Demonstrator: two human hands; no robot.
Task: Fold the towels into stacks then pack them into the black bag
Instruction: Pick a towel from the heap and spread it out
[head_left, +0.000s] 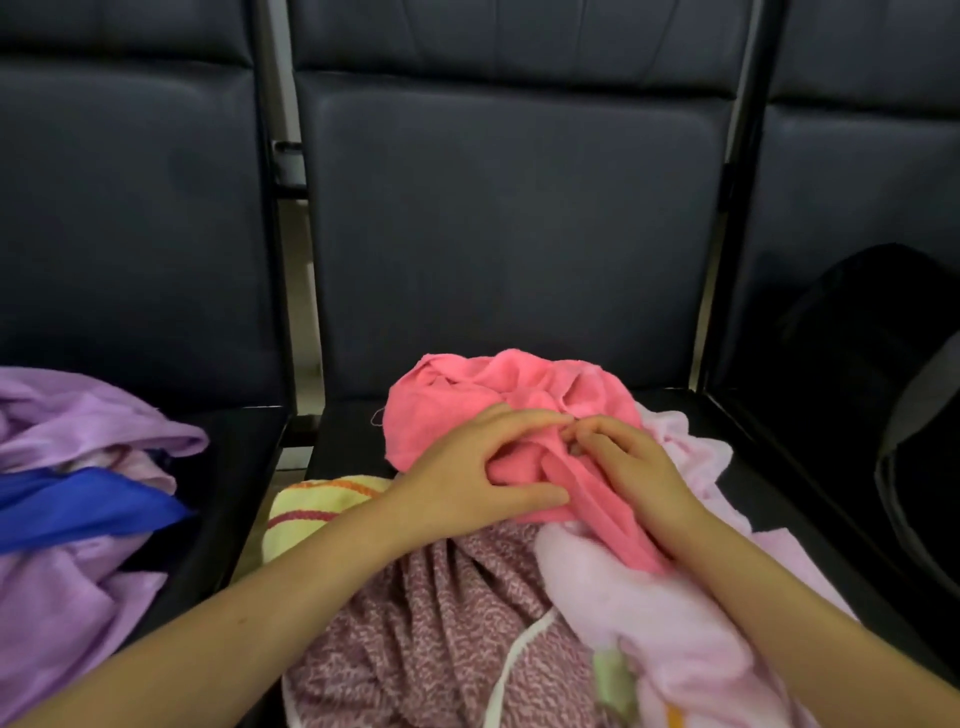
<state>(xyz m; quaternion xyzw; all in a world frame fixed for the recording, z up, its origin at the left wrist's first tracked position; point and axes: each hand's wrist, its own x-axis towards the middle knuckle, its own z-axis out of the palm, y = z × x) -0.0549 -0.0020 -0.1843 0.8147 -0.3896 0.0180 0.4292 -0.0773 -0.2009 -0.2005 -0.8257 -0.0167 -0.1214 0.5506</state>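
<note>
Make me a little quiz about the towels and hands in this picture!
1. True or false: the bright pink towel is already neatly folded.
2. Which towel do the left hand and right hand both grip? A) yellow striped towel B) bright pink towel C) purple cloth
3. Fill in: the black bag sits on the seat to the person's ____.

Key: 1 false, it is crumpled. 2 B. 3 right.
</note>
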